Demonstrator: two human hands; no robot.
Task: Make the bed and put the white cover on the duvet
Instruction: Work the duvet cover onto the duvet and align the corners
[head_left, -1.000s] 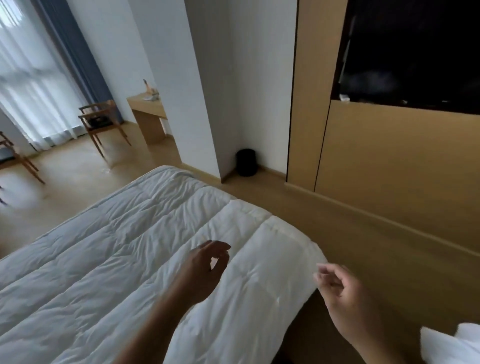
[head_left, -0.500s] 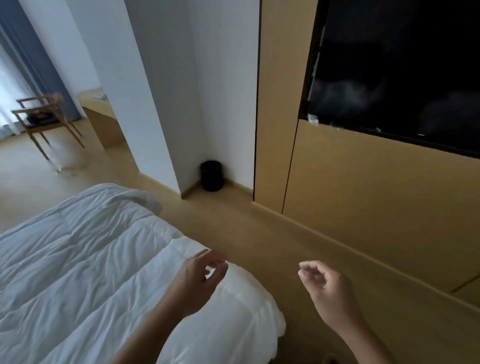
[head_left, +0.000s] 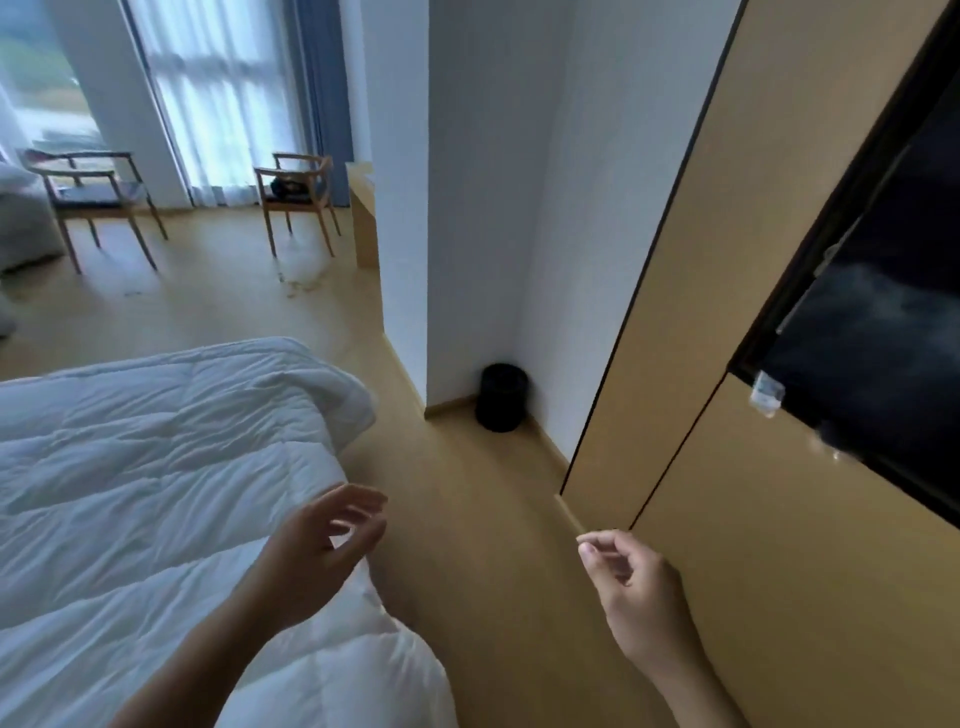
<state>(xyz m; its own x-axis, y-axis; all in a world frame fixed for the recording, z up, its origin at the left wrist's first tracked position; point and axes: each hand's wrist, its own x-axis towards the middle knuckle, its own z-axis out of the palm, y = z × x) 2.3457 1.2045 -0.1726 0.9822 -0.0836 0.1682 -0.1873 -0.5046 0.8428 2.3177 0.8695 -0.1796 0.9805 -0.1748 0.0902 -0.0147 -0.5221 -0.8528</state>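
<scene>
Presently, your left hand (head_left: 322, 545) and right hand (head_left: 628, 577) hang loosely curled and empty; the quilted duvet (head_left: 156, 467) lies spread flat, probably awaiting its white cover, which is out of view.

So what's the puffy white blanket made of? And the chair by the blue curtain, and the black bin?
The duvet looks like soft quilted cloth: stitched seams, puffy wrinkles. The chair seems light matte wood, by its tan frame. The black bin could be plastic or metal; unclear from here.
</scene>
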